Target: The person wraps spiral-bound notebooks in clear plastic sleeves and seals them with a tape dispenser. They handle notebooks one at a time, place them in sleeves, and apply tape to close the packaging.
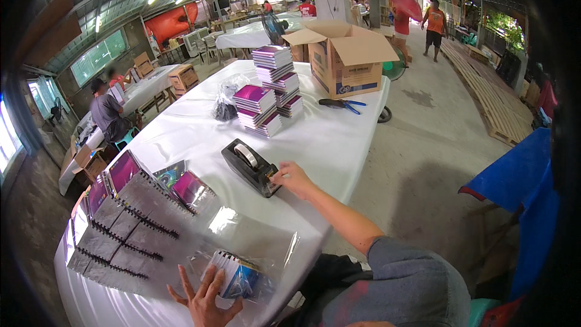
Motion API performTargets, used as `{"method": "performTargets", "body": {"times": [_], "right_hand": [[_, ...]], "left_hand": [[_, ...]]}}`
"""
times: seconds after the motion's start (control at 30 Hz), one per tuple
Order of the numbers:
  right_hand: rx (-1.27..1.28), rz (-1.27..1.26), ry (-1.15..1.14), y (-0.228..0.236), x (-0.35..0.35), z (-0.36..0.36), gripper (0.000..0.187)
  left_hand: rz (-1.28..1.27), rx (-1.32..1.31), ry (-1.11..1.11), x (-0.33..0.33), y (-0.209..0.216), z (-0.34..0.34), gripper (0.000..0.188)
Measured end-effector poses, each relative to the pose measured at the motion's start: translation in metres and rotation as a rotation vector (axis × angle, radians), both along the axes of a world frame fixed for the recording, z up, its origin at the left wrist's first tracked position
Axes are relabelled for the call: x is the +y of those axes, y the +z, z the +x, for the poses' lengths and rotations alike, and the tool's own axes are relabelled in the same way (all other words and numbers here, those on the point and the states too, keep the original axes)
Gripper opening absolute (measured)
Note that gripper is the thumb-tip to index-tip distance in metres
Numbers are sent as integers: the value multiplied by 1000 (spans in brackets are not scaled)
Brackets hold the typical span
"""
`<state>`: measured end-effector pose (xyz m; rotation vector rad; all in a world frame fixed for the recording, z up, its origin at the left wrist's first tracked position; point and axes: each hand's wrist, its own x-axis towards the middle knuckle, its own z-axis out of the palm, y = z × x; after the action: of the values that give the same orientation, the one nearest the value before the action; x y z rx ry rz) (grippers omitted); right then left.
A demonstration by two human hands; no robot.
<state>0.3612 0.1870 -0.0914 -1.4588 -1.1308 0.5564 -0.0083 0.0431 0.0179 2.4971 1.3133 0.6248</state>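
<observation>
My left hand (206,297) lies with its fingers spread at the near edge of the table, touching a small spiral notebook (241,280) with a blue and white cover. Clear plastic wrap (269,272) surrounds that notebook. Further off, my right hand (292,180) reaches to the front end of a black tape dispenser (251,166), its thumb and fingertips closed together at the cutter. A roll of clear tape (245,155) sits in the dispenser. The bit of tape at my fingertips is too small to make out clearly.
Wire-bound notebooks (124,218) in clear plastic lie at left. Purple-covered notebooks (257,100) stand in stacks beyond the dispenser, near an open cardboard box (348,60), blue-handled pliers (343,105) and a crumpled plastic bag (227,100). Other people (434,24) are in the background.
</observation>
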Motion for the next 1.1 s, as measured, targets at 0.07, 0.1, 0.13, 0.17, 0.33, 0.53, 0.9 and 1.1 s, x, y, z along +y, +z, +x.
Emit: {"method": "performTargets", "body": {"times": [0.07,0.1,0.13,0.17,0.33,0.53,0.9,1.1], "right_hand": [[-561,-38,-232,18,-15,-15,8],[-843,-45,-341,26,-20,-20,8],[-759,-42,-282,27,-23,-15,7],[-675,-39,-219,29,-26,-8,7],[-47,-74,309,79,-40,-35,13],[-95,-295,1032,152,-65,-89,63],[-539,-308,1335,170,-46,-195,83],[-1028,-109,1105,154,-42,-205,88]], "left_hand": [[13,77,27,-4,1,-5,80],[25,116,19,-4,-1,-9,82],[40,149,0,-3,0,-10,85],[79,156,27,-5,2,-8,74],[139,156,98,-3,-2,-12,68],[72,199,32,2,-4,-10,81],[47,212,-21,4,4,-19,81],[54,203,4,3,4,-18,76]]}}
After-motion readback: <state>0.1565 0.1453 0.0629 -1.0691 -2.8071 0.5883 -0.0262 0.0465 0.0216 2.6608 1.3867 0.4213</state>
